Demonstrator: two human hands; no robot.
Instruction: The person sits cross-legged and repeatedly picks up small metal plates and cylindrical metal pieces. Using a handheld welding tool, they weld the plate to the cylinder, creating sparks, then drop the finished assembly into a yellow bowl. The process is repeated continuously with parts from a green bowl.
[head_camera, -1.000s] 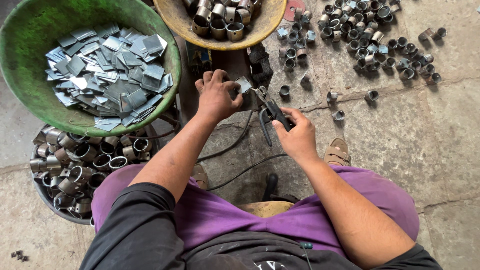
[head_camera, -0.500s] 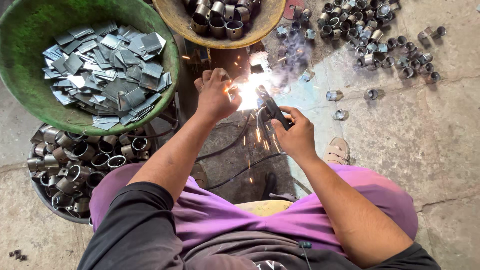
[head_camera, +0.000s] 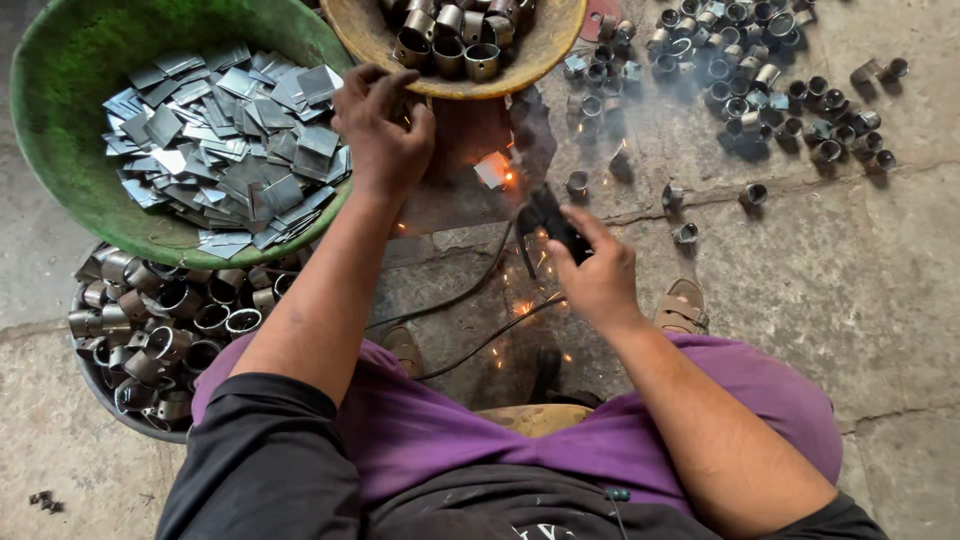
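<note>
Two hands are working over the small metal piece (head_camera: 490, 170) glowing orange on the dark work block (head_camera: 450, 190). I am gripping the welding holder (head_camera: 550, 222) in my right hand (head_camera: 598, 280), fingers closed around it, its tip just beside the glow, with sparks falling between my knees. My left hand (head_camera: 385, 130) is reaching toward the tan bowl of rings (head_camera: 455, 88), fingers loosely spread and holding nothing that I can see. Judging by the piles, plenty is remaining: flat plates are filling the green basin (head_camera: 60, 150), and rings are heaping in the dark tub (head_camera: 150, 340). Finished pieces (head_camera: 760, 80) are lying scattered on the concrete. Cables (head_camera: 470, 330) are crossing my workspace.
</note>
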